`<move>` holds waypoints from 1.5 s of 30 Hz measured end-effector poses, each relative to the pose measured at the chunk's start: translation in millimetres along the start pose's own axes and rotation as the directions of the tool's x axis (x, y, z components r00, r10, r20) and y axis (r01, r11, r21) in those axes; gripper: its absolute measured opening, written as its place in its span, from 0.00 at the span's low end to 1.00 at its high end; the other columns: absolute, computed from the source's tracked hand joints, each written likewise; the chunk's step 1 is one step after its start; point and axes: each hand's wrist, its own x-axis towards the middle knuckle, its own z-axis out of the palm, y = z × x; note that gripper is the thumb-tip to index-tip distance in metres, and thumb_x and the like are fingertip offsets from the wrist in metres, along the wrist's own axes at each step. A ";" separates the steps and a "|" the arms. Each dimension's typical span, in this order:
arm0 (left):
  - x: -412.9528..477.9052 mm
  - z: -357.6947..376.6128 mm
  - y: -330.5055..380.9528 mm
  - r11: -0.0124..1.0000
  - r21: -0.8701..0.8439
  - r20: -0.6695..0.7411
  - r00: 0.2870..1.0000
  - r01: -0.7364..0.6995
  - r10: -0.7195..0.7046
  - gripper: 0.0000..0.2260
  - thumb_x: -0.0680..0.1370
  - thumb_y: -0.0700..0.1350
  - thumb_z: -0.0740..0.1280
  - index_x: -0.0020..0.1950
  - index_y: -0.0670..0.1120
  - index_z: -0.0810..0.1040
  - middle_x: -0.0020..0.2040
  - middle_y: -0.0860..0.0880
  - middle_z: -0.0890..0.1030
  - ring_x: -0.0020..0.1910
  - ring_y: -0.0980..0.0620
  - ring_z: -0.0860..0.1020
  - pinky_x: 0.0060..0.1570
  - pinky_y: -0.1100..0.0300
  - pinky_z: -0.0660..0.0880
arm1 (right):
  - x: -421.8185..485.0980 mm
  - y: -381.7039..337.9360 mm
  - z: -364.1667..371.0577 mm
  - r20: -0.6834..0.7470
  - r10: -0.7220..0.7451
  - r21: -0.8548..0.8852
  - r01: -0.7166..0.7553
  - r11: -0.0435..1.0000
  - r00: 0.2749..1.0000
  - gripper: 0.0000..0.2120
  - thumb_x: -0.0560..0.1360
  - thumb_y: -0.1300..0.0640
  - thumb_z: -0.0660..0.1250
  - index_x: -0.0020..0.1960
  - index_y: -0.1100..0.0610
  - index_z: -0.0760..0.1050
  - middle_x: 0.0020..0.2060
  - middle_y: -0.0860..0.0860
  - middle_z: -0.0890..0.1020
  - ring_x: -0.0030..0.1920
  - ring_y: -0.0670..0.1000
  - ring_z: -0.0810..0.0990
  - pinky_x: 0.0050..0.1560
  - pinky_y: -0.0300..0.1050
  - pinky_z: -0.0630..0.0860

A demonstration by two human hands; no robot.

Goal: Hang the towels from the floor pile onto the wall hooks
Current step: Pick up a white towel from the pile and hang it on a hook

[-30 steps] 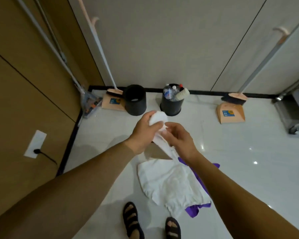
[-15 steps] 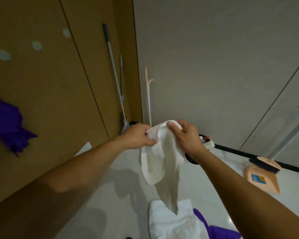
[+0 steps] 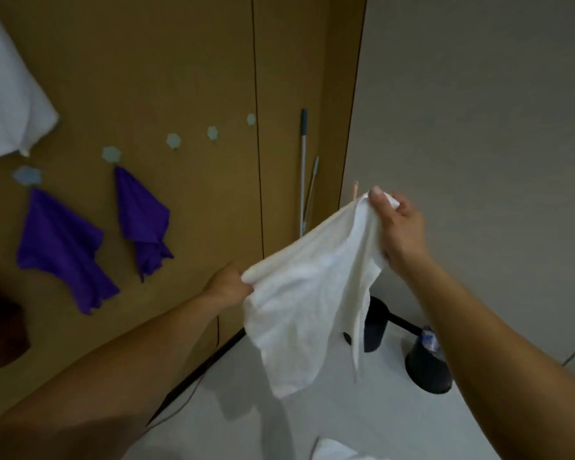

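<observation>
A white towel (image 3: 312, 287) hangs stretched between my two hands in front of the brown wall. My left hand (image 3: 228, 285) grips its lower left corner, and my right hand (image 3: 395, 227) pinches the upper right corner higher up. On the wall, pale flower-shaped hooks run in a rising row; three bare ones (image 3: 173, 141) sit right of two purple towels (image 3: 63, 250) that hang from their hooks. Another white towel (image 3: 10, 104) hangs at the top left. A bit of the floor pile (image 3: 336, 451) shows at the bottom edge.
Mop handles (image 3: 302, 167) lean in the corner where the brown wall meets the grey wall. Two black bins (image 3: 425, 363) stand on the white floor by the grey wall. A dark brown object (image 3: 0, 327) hangs at the far left.
The view has swung up and left from the floor to the wall hooks. My hands have moved apart, spreading the white towel out, with the right hand raised higher than the left.
</observation>
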 end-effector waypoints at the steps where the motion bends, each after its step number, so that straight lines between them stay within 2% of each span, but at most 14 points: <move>1: -2.9 -11.1 -6.9 0.998 -0.015 0.035 0.998 0.057 -0.056 0.18 0.68 0.56 0.70 0.51 0.47 0.76 0.46 0.48 0.81 0.39 0.51 0.80 0.34 0.60 0.77 | 4.0 -6.0 0.2 -0.012 -0.046 -0.089 0.045 0.995 0.999 0.12 0.72 0.38 0.67 0.40 0.46 0.76 0.31 0.41 0.80 0.32 0.39 0.79 0.29 0.31 0.72; 4: -7.6 -58.5 -21.9 0.958 -0.106 0.292 0.929 0.266 -0.226 0.25 0.62 0.61 0.72 0.48 0.43 0.80 0.41 0.44 0.84 0.34 0.47 0.83 0.31 0.57 0.78 | 16.5 -3.7 -2.4 0.021 -0.103 -0.342 0.104 0.934 0.994 0.11 0.76 0.42 0.66 0.46 0.50 0.77 0.38 0.47 0.80 0.38 0.47 0.78 0.37 0.41 0.71; 7: -9.0 -115.9 -25.1 0.918 -0.201 0.442 0.868 0.342 -0.227 0.16 0.74 0.54 0.67 0.49 0.41 0.79 0.37 0.45 0.84 0.32 0.50 0.83 0.30 0.58 0.78 | 17.5 11.6 -0.3 0.058 -0.039 -0.470 0.062 0.880 0.998 0.10 0.77 0.46 0.65 0.50 0.53 0.78 0.45 0.55 0.81 0.44 0.55 0.78 0.46 0.47 0.74; 12: -14.2 -167.6 -22.7 0.719 -0.643 0.241 0.961 0.263 -0.136 0.05 0.79 0.40 0.60 0.50 0.40 0.74 0.37 0.44 0.83 0.31 0.51 0.83 0.29 0.57 0.79 | -2.4 22.1 24.6 0.148 -0.002 -0.604 0.092 0.791 0.989 0.15 0.79 0.48 0.64 0.58 0.57 0.76 0.46 0.53 0.77 0.45 0.55 0.76 0.45 0.48 0.72; 16: -20.4 -172.1 -10.3 0.676 -0.730 0.051 0.995 0.098 -0.089 0.05 0.76 0.35 0.60 0.42 0.42 0.71 0.38 0.44 0.73 0.31 0.49 0.74 0.33 0.54 0.76 | -9.3 22.4 37.3 0.125 0.011 -0.684 0.078 0.726 0.992 0.13 0.79 0.50 0.63 0.55 0.58 0.76 0.43 0.53 0.77 0.40 0.53 0.75 0.43 0.45 0.69; 19: -33.4 -170.1 2.6 0.797 -0.598 0.013 0.993 -0.083 0.113 0.07 0.73 0.36 0.63 0.36 0.45 0.69 0.33 0.49 0.68 0.29 0.53 0.67 0.30 0.59 0.70 | -7.5 20.0 44.2 0.032 0.090 -0.751 -0.035 0.660 0.995 0.14 0.80 0.49 0.61 0.55 0.60 0.76 0.43 0.56 0.78 0.40 0.55 0.74 0.43 0.45 0.68; 21: -42.7 -172.9 9.1 0.940 -0.218 0.072 0.956 -0.262 0.283 0.03 0.70 0.37 0.68 0.40 0.45 0.76 0.34 0.51 0.74 0.32 0.55 0.72 0.30 0.63 0.70 | -7.8 16.8 49.4 0.005 0.176 -0.805 -0.100 0.585 0.984 0.16 0.80 0.49 0.59 0.55 0.61 0.76 0.43 0.55 0.77 0.40 0.55 0.74 0.43 0.45 0.68; 23: -46.5 -173.0 17.0 0.920 0.087 0.049 0.924 -0.383 0.380 0.04 0.71 0.40 0.69 0.44 0.46 0.78 0.39 0.51 0.78 0.38 0.53 0.76 0.32 0.63 0.70 | -13.4 10.7 61.2 0.081 0.253 -0.877 -0.052 0.478 0.964 0.17 0.80 0.49 0.61 0.59 0.61 0.76 0.48 0.56 0.79 0.44 0.55 0.75 0.45 0.46 0.71; 26: -52.3 -166.6 33.7 0.891 0.046 -0.062 0.889 -0.451 0.453 0.08 0.75 0.46 0.68 0.36 0.46 0.76 0.34 0.51 0.75 0.34 0.53 0.75 0.30 0.62 0.67 | -37.9 -3.3 100.3 0.418 0.248 -0.730 0.161 0.664 0.874 0.35 0.70 0.41 0.73 0.71 0.55 0.67 0.64 0.48 0.72 0.62 0.51 0.72 0.64 0.50 0.70; 29: -51.6 -149.8 46.1 0.857 -0.005 -0.055 0.856 -0.515 0.514 0.12 0.74 0.49 0.69 0.31 0.48 0.75 0.28 0.54 0.72 0.28 0.57 0.70 0.29 0.63 0.66 | -70.4 -24.9 145.8 0.635 0.087 -0.426 0.254 0.868 0.768 0.29 0.64 0.36 0.75 0.61 0.34 0.69 0.55 0.33 0.77 0.55 0.40 0.78 0.53 0.36 0.75; 32: -48.2 -142.4 38.0 0.804 -0.176 -0.059 0.821 -0.569 0.568 0.03 0.71 0.46 0.72 0.42 0.47 0.81 0.30 0.54 0.75 0.26 0.58 0.70 0.30 0.60 0.68 | -79.9 -32.2 171.6 0.568 -0.105 -0.255 0.295 0.921 0.817 0.02 0.75 0.48 0.70 0.47 0.42 0.77 0.42 0.44 0.83 0.44 0.45 0.82 0.42 0.38 0.77; 36: -47.6 -145.7 -3.5 0.874 -0.380 0.101 0.925 -0.303 0.365 0.36 0.65 0.53 0.78 0.69 0.51 0.66 0.44 0.51 0.77 0.35 0.54 0.75 0.29 0.59 0.70 | -68.9 -46.0 176.0 0.294 -0.131 -0.104 0.168 0.980 0.947 0.06 0.78 0.51 0.65 0.43 0.47 0.77 0.42 0.47 0.82 0.46 0.52 0.81 0.47 0.47 0.77; 40: -69.3 -134.5 -33.7 0.984 -0.146 0.487 0.858 -0.104 0.163 0.40 0.59 0.75 0.69 0.64 0.54 0.71 0.55 0.51 0.81 0.52 0.50 0.81 0.46 0.51 0.79 | -64.0 -67.2 192.6 0.315 -0.091 -0.127 0.137 0.982 0.945 0.06 0.75 0.47 0.68 0.42 0.47 0.78 0.42 0.49 0.82 0.47 0.53 0.82 0.48 0.51 0.78; 45: -73.1 -123.1 -10.6 0.856 -0.429 0.077 0.932 -0.291 0.355 0.21 0.71 0.60 0.72 0.58 0.50 0.78 0.50 0.51 0.83 0.49 0.52 0.82 0.45 0.59 0.78 | -75.7 -73.5 215.0 0.396 -0.139 -0.174 0.223 0.959 0.908 0.05 0.74 0.48 0.70 0.43 0.49 0.79 0.40 0.48 0.83 0.43 0.52 0.82 0.44 0.49 0.80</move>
